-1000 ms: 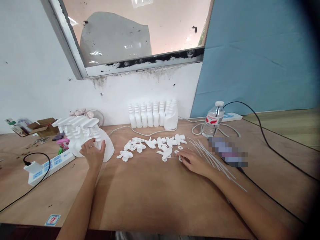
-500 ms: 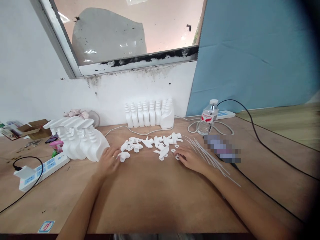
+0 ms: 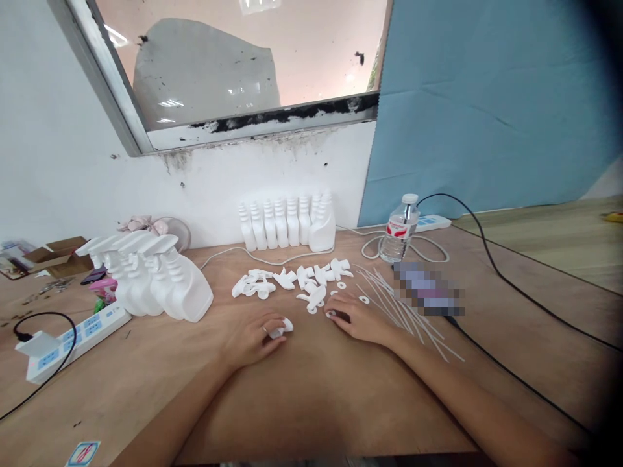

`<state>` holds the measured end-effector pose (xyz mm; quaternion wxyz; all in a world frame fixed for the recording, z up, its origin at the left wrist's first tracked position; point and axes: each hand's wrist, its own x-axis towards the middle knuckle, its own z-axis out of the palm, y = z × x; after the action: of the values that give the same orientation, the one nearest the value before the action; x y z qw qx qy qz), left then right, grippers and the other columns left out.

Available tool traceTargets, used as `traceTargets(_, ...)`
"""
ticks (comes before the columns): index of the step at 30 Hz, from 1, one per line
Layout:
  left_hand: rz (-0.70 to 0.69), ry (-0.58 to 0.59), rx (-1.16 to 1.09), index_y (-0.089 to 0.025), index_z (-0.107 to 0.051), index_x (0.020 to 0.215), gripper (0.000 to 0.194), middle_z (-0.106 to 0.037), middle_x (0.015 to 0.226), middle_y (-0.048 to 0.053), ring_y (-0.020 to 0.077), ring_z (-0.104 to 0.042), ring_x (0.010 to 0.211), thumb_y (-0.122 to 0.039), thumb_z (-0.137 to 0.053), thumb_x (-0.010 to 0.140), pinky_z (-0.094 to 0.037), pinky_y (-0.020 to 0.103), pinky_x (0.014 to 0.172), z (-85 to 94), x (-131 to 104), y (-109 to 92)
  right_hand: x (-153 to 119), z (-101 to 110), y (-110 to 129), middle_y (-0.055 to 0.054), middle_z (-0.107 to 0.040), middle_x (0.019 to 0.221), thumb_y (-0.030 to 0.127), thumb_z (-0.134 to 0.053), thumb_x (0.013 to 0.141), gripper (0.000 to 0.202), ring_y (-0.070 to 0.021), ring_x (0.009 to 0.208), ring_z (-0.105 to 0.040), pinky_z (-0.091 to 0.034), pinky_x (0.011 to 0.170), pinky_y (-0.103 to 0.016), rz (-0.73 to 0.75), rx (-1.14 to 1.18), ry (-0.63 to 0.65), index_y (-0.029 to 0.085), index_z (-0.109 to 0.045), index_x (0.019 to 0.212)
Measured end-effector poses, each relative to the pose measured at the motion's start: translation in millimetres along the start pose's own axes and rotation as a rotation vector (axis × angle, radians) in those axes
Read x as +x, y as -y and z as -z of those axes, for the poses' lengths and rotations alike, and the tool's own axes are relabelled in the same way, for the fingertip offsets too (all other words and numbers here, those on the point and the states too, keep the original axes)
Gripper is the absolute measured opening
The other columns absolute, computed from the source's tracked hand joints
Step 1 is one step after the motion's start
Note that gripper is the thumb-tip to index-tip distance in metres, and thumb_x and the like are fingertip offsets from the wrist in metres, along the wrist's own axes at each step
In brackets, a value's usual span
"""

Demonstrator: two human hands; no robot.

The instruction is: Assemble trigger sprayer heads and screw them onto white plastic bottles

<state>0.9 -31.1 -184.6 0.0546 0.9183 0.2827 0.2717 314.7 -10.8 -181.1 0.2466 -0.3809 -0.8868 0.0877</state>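
Observation:
My left hand (image 3: 253,338) is closed around a white plastic spray-head piece (image 3: 282,329), just above the table in front of me. Close by, my right hand (image 3: 354,318) has its thumb and fingertips drawn together on a small white washer (image 3: 331,314), partly covered by the fingers. Beyond my right fingers are a white trigger piece (image 3: 315,296) and a loose washer (image 3: 364,299). A cluster of white nozzle pieces (image 3: 253,284) lies behind my left hand, and more trigger pieces (image 3: 321,274) stand to its right.
White bottles with spray heads (image 3: 182,285) stand at left, beside a power strip (image 3: 87,334). Bare white bottles (image 3: 280,227) line the wall. Thin white tubes (image 3: 403,308), a phone (image 3: 428,288) with a cable, and a water bottle (image 3: 399,230) are at right.
My left hand has picked up the spray-head piece and carried it right, toward the middle. My right hand has shifted slightly left, pinching a washer from the loose ones.

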Motion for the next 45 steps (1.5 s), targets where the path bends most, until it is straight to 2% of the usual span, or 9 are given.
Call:
traceTargets(6,-0.088,0.132,-0.111,-0.024,-0.06,0.116,0.037,-0.063,0.121,0.01,0.0252,-0.054,0.116,-0.045,-0.058,0.086,-0.037,0.042,0.101,-7.4,41,-14,7,-13,1,-0.009,-0.064,0.101,0.022,-0.048,0.09,0.019,-0.0233,0.097,-0.056,-0.043,0.087,-0.039,-0.097,-0.026,-0.092,0.021,-0.063,0.101)
traceTargets(12,-0.053,0.125,-0.16,-0.027,-0.047,0.134,0.046,-0.058,0.129,0.01,0.0255,-0.048,0.122,-0.031,-0.053,0.089,-0.035,0.044,0.102,-3.5,32,-4,18,-6,-11,-0.005,-0.064,0.084,0.025,-0.059,0.083,0.008,-0.0191,0.079,-0.058,-0.046,0.073,-0.032,-0.173,-0.004,-0.061,0.019,-0.064,0.083)
traceTargets(17,0.06,0.078,-0.192,-0.026,-0.054,0.126,0.038,-0.064,0.119,0.007,0.0241,-0.054,0.112,-0.04,-0.052,0.091,-0.039,0.042,0.098,-7.1,27,-1,31,-7,-9,0.0,-0.062,0.068,0.026,-0.061,0.08,0.012,-0.0137,0.06,-0.056,-0.044,0.057,-0.024,-0.17,0.078,-0.058,0.018,-0.061,0.071)
traceTargets(22,0.242,0.088,-0.324,-0.024,-0.054,0.127,0.039,-0.065,0.116,0.006,0.0214,-0.059,0.103,-0.043,-0.045,0.094,-0.045,0.035,0.091,-6.8,29,-8,25,-13,22,-0.006,-0.067,0.084,0.029,-0.05,0.091,0.018,-0.0186,0.078,-0.06,-0.048,0.074,-0.032,-0.077,0.109,-0.193,0.02,-0.064,0.085)
traceTargets(27,0.239,0.143,-0.409,-0.023,-0.056,0.124,0.037,-0.067,0.113,0.004,0.0197,-0.061,0.098,-0.041,-0.042,0.095,-0.046,0.03,0.087,-7.3,32,-18,20,-17,44,-0.007,-0.068,0.094,0.025,-0.045,0.094,0.023,-0.0194,0.088,-0.062,-0.049,0.08,-0.034,0.081,0.125,-0.242,0.025,-0.067,0.101)
traceTargets(34,0.235,0.15,-0.425,-0.023,-0.056,0.122,0.037,-0.065,0.116,0.005,0.0199,-0.06,0.101,-0.043,-0.047,0.093,-0.045,0.031,0.09,-5.2,34,-23,17,-13,48,-0.01,-0.061,0.107,0.009,-0.04,0.089,0.042,-0.0178,0.097,-0.057,-0.049,0.085,-0.035,0.335,0.2,-0.102,0.023,-0.058,0.124)
traceTargets(37,0.261,0.14,-0.403,-0.024,-0.053,0.124,0.039,-0.066,0.112,0.004,0.0194,-0.061,0.096,-0.044,-0.051,0.091,-0.047,0.031,0.085,-7.1,31,-22,17,-13,49,-0.01,-0.059,0.108,0.008,-0.043,0.088,0.041,-0.0178,0.098,-0.057,-0.049,0.086,-0.035,0.334,0.242,-0.107,0.022,-0.057,0.123)
traceTargets(41,0.329,0.079,-0.356,-0.02,-0.041,0.13,0.066,-0.065,0.105,0.005,0.0194,-0.062,0.087,-0.05,-0.067,0.077,-0.049,0.03,0.076,-13.7,24,-18,15,-16,52,-0.011,-0.059,0.115,0.015,-0.05,0.089,0.034,-0.0201,0.105,-0.056,-0.048,0.092,-0.037,0.263,0.232,-0.066,0.021,-0.054,0.123)
traceTargets(45,0.28,0.091,-0.233,-0.02,-0.051,0.115,0.045,-0.066,0.093,0.002,0.0174,-0.062,0.08,-0.049,-0.061,0.082,-0.048,0.028,0.072,-12.9,22,-17,14,-18,53,-0.009,-0.064,0.105,0.026,-0.057,0.088,0.028,-0.0202,0.096,-0.059,-0.05,0.086,-0.036,0.131,0.203,-0.021,0.021,-0.054,0.115)
